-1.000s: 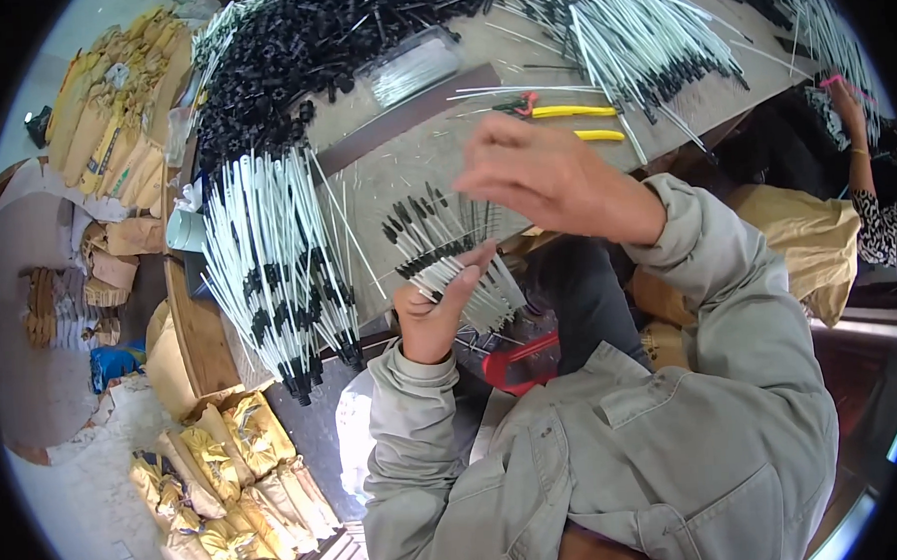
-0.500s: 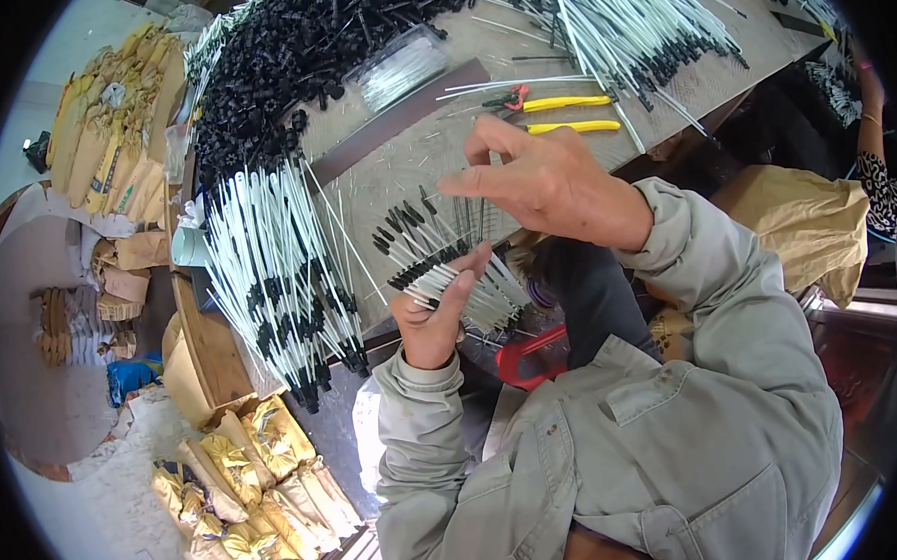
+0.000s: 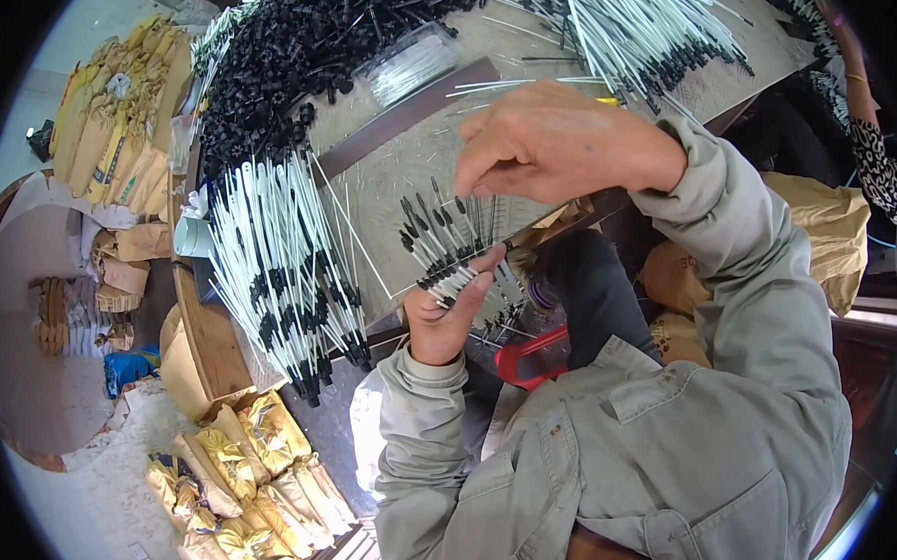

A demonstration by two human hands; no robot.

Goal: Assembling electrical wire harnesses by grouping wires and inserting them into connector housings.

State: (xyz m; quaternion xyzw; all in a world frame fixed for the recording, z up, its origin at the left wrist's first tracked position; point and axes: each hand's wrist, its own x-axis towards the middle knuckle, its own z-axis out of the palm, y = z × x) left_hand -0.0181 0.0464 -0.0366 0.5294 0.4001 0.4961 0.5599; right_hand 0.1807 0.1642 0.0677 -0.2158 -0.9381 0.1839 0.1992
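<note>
My left hand [image 3: 442, 320] is wrapped round a fanned bunch of slim white rods with black fittings [image 3: 454, 272], at the table's front edge. The black tips of the bunch point up and away from me. Thin dark wire-like pieces [image 3: 486, 218] stand up at its right side. Just above those tips is my right hand [image 3: 553, 145], bent over with thumb and fingertips pressed together. What it pinches, if anything, is too small to make out. A bit of yellow tool handle [image 3: 609, 101] shows behind the right wrist.
White rods with black ends [image 3: 277, 257] lie piled at left, more [image 3: 648, 31] at the far right. A heap of black parts [image 3: 289, 67] fills the table's back. A clear box [image 3: 409, 66] stands by a dark metal strip [image 3: 411, 116]. Paper-wrapped packages [image 3: 247, 489] sit lower left.
My right hand has turned over and its fingers have closed towards the tips; it now covers most of the yellow-handled pliers. My left hand still grips the bunch, shifted slightly right.
</note>
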